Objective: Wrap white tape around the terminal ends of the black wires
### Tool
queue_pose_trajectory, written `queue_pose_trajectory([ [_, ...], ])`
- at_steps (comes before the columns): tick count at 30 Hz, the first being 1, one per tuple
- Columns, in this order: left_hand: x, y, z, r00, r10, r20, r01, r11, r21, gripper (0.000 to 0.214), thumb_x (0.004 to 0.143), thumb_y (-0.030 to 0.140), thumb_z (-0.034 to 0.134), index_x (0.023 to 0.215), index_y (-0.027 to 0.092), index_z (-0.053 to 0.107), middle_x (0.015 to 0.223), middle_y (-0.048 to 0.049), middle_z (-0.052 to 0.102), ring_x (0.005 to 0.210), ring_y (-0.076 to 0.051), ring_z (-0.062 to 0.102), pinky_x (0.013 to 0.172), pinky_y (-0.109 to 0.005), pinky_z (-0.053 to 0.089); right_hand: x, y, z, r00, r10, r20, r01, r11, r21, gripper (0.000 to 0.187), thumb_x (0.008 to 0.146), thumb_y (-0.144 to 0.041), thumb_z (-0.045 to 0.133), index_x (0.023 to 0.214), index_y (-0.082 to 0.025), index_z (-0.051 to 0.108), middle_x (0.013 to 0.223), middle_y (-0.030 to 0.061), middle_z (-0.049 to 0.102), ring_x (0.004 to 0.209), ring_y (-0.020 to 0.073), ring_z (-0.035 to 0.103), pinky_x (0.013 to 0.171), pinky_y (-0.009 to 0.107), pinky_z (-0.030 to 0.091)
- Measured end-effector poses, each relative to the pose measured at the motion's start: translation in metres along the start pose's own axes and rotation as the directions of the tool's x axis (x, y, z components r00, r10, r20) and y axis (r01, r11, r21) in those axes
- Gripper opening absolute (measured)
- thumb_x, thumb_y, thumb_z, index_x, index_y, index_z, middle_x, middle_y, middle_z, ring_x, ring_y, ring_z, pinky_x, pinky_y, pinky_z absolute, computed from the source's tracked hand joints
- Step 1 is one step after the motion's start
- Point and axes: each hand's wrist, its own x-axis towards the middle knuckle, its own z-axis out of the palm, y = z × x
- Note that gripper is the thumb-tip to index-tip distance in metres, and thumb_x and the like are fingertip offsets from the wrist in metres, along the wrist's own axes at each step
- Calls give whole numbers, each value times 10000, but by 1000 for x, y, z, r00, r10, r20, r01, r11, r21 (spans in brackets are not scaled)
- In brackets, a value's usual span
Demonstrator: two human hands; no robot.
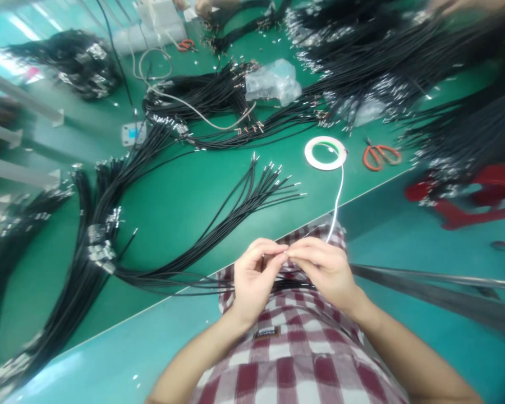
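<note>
My left hand [255,280] pinches with thumb and forefinger above my lap; a thin dark cable shows inside its grip. My right hand [326,272] is pinched too, its fingertips meeting those of my left around a tiny pale tip. What the right fingers hold is hidden. A white strip [339,196] runs from the white roll [307,152] on the table down behind my right hand. Several black cables [202,283] pass beneath my hands over the checked apron. Another fan of black cables [235,210] with metal ends lies on the green table [172,196].
Orange-handled cutters [381,156] lie right of the roll. A tied cable bundle [101,247] fills the left side. More cable heaps [362,50], a plastic bag [273,81] and another person's hand [206,7] are at the back. A red stool [488,196] stands at right.
</note>
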Motion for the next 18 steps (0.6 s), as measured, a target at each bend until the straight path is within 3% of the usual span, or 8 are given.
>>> queue_pose_trajectory([
  [5,-2,-9,5,983,155,-102,-146,985,90,53,837,134,727,852,185,728,823,-21,595,772,-121,560,632,-210,443,3,-6,6,997,51,-56,-52,998,-16,146,892,-77,668,890,-193,758,876,44,728,788,151,684,735,260,566],
  [9,-3,-6,6,989,129,-76,-125,990,59,21,872,168,691,868,186,701,838,-23,590,796,-129,553,682,-227,451,6,-3,2,997,54,-46,-57,996,-64,122,891,-87,672,898,-187,744,874,43,721,792,153,677,744,267,556],
  [12,-3,-4,4,999,-55,-2,54,991,-126,240,878,212,695,1111,225,638,845,-6,584,767,-117,544,686,-225,448,7,-1,-5,996,65,-60,-71,993,-99,123,892,-88,670,892,-192,734,872,35,716,797,153,669,746,272,544],
  [14,-3,-4,2,968,-213,131,238,944,-230,290,903,273,674,1178,216,602,814,-1,572,710,-104,513,638,-214,414,9,-2,-8,993,87,-81,-96,990,-104,129,891,-87,670,878,-202,728,861,23,715,793,150,666,742,270,538],
  [16,-3,-5,0,913,-321,253,386,881,-272,211,936,335,626,1070,173,641,741,4,542,621,-81,443,572,-205,346,11,-4,-9,993,85,-85,-93,992,-88,136,894,-85,665,875,-207,724,866,19,716,801,150,667,740,271,536],
  [18,-4,-7,0,870,-386,306,474,825,-308,232,934,373,624,927,144,652,661,23,489,546,-59,349,523,-206,265,14,-6,-7,997,46,-63,-51,995,-81,136,897,-84,658,884,-205,720,879,24,717,816,155,671,750,282,536],
])
